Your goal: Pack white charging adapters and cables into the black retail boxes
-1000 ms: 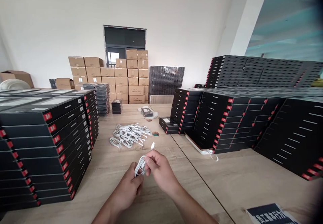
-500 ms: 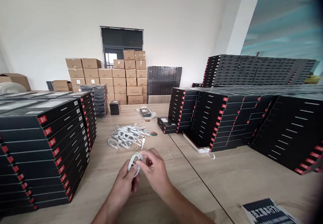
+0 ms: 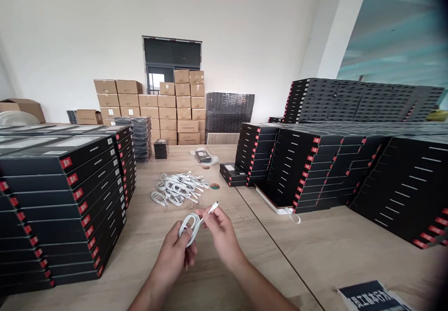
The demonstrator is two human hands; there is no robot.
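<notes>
A coiled white cable point(image 3: 192, 222) is held between both hands above the wooden table. My left hand point(image 3: 175, 245) grips the loops, thumb laid across them and fingers curled beneath. Near the cable's end, my right hand point(image 3: 222, 231) pinches it between thumb and fingers. The cable's plug point(image 3: 214, 206) sticks out past those fingertips, pointing up and to the right. Just beyond my hands lies a pile of coiled white cables point(image 3: 178, 187) on the table.
Stacked black boxes with red labels stand at left point(image 3: 91, 199) and right point(image 3: 290, 166). A small black box point(image 3: 233, 175) lies by the right stack, near a white tray point(image 3: 273, 203). A dark printed sheet point(image 3: 371, 297) is at lower right. Brown cartons point(image 3: 168, 110) rise behind.
My right hand has shifted slightly right from the coil and now holds the plug end outward. My left hand keeps the loops in about the same place. The view has turned slightly left.
</notes>
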